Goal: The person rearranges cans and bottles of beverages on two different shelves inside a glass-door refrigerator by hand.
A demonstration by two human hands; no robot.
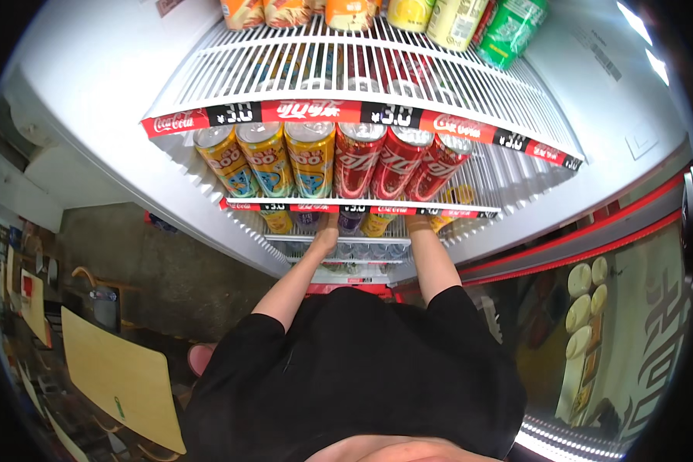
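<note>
The fridge shelf (366, 207) overhangs the left hand (327, 236) and right hand (418, 222). I cannot tell whether fingers grip; reach low.

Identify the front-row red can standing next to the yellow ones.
The leftmost red can, directly beside a yellow can; the other front red cans stand farther right.

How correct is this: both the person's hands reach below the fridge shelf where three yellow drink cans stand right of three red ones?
One slip: the head view shows the yellow drink cans left of the red drink cans. The left hand and right hand do reach below that shelf.
</note>
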